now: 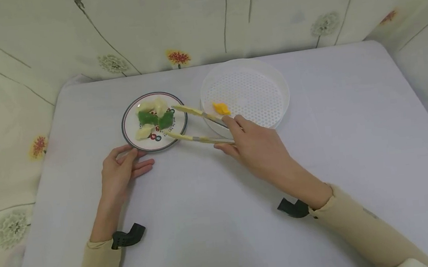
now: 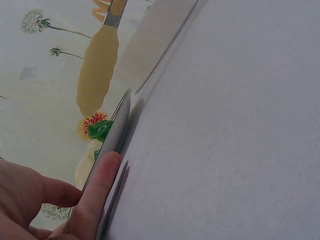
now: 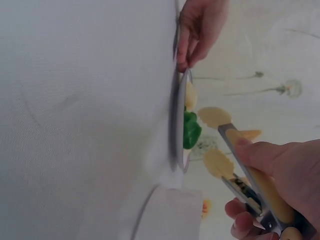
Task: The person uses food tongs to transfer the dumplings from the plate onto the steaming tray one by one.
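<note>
My left hand [image 1: 118, 170] pinches the near left rim of a round white plate [image 1: 130, 128], which in the left wrist view looks tilted, its near edge off the table. On the plate lie several dumplings: cream ones [image 1: 145, 132] and two green ones [image 1: 146, 118]. My right hand [image 1: 255, 146] grips a pair of tongs [image 1: 186, 137] with scalloped yellow tips. The tips stand apart over the plate's right side, beside a green dumpling [image 1: 165, 120], with nothing visibly held between them. A yellow dumpling [image 1: 221, 108] lies in the white perforated round tray [image 1: 264, 90].
The tray stands right of the plate, near the far edge of the white-covered table [image 1: 353, 137]. A flower-printed cloth [image 1: 195, 19] hangs behind and at the sides. Both sleeves carry black wrist mounts [image 1: 129, 237].
</note>
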`<action>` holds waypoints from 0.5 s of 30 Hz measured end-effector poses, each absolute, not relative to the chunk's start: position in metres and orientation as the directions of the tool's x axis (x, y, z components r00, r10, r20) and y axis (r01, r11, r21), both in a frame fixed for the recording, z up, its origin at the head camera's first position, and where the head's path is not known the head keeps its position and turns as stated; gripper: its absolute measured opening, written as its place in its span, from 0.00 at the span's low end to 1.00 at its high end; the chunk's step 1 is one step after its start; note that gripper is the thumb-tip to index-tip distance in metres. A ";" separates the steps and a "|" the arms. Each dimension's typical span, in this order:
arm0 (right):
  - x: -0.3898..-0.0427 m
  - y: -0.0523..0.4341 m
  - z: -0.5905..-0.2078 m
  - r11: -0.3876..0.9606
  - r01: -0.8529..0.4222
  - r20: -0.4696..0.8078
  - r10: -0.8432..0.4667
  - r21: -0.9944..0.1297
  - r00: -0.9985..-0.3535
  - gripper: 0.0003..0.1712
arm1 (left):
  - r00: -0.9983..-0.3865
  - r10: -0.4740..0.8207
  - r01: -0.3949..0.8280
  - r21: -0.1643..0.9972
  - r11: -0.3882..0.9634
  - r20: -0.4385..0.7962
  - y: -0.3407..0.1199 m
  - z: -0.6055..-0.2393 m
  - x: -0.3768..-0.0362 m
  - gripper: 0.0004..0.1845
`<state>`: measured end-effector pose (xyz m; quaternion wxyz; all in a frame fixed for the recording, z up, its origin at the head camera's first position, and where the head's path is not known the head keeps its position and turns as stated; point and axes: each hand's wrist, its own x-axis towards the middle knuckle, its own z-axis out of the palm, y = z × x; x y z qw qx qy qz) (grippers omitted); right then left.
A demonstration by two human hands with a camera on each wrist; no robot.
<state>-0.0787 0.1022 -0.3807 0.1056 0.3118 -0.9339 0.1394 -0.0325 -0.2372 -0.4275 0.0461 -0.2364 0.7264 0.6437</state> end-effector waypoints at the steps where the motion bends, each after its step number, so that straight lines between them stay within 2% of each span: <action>1: -0.080 0.099 -0.382 0.765 -0.612 0.276 -0.556 -0.198 -0.784 0.37 | -0.884 -0.285 -0.403 0.913 0.061 -0.371 -0.237 -0.428 -0.032 0.29; 15: -0.089 0.076 -0.394 0.760 -0.611 0.262 -0.557 -0.220 -0.788 0.33 | -0.885 -0.285 -0.398 0.916 0.057 -0.367 -0.240 -0.434 -0.034 0.30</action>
